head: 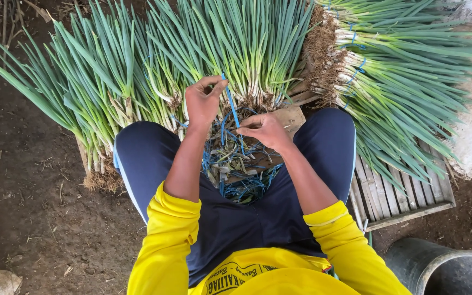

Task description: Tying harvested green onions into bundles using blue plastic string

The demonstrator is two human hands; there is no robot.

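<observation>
Slatted wooden platform (405, 199) on dirt floor (34, 196); green onion bundles (411, 82) and blue ties (247, 188) on it.

Onion bundles (394, 71) right of loose onions (137, 71)

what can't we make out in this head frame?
- Blue strip: pinched between left hand and right hand; its lower end is lost in the pile of scraps.
- Green onion bunches: leaf tips cut off by the top edge.
- Grey tub: cut off by the bottom-right corner, contents unseen.
- Slatted platform: mostly hidden under the onions and the legs.
</observation>
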